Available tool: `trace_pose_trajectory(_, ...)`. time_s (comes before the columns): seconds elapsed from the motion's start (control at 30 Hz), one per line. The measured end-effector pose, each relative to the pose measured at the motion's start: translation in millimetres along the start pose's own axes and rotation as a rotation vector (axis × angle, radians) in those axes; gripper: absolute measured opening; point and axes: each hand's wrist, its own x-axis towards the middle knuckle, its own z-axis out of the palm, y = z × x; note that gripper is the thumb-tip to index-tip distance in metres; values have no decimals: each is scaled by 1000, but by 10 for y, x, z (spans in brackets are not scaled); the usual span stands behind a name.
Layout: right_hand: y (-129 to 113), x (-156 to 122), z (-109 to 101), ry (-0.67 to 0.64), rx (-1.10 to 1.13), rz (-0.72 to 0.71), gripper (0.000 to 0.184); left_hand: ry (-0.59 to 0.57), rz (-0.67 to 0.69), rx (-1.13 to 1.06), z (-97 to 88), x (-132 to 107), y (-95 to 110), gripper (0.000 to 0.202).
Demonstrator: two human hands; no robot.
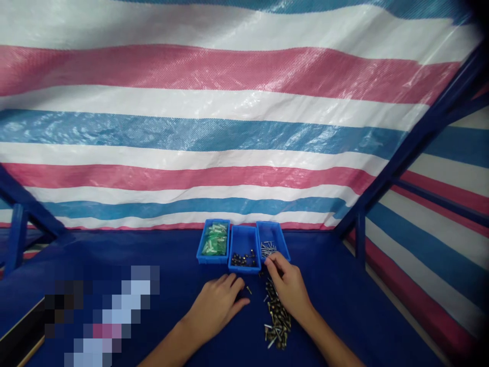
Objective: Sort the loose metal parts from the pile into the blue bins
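Note:
My left hand (219, 304) rests palm down on the blue table, thumb spread from its bent fingers, holding nothing I can see. Just off its fingertips lies a small brass-coloured screw (249, 290). At the front edge of the right blue bin (280, 239), my right hand (289, 284) has thumb and fingertips pinched together; whatever is between them is hidden. Silver screws (268, 247) lie in that bin. Under and beside the right hand spreads a pile of dark brass-coloured screw-like pieces (280, 318), with a few silver ones among them. The middle blue bin (245, 235) holds several dark small pieces (241, 261).
A left blue bin (200, 250) contains pale pieces in green plastic (216, 239). Striped sheeting (198, 132) hangs behind the blue table (160, 255). Blue frame bars (385, 176) slope at both sides. A black, light-edged object (23, 326) and a blurred-out patch lie at left.

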Motion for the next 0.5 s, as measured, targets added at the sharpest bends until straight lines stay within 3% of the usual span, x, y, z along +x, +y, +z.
trace_pose_trajectory(0.1,22,-1,6,-10,4,14,33,-60,-98,18,-36,-14,17,26)
trace_pose_trajectory(0.2,27,0,9,-23,10,21,34,-109,-139,46,-19,-13,33,22)
trace_pose_trajectory(0.33,20,0,6,-25,-2,26,35,-59,-21,32,39,-4,39,11)
trace_pose_trajectory(0.5,-9,-5,-4,-28,-5,28,38,42,58,-20,59,-14,12,12)
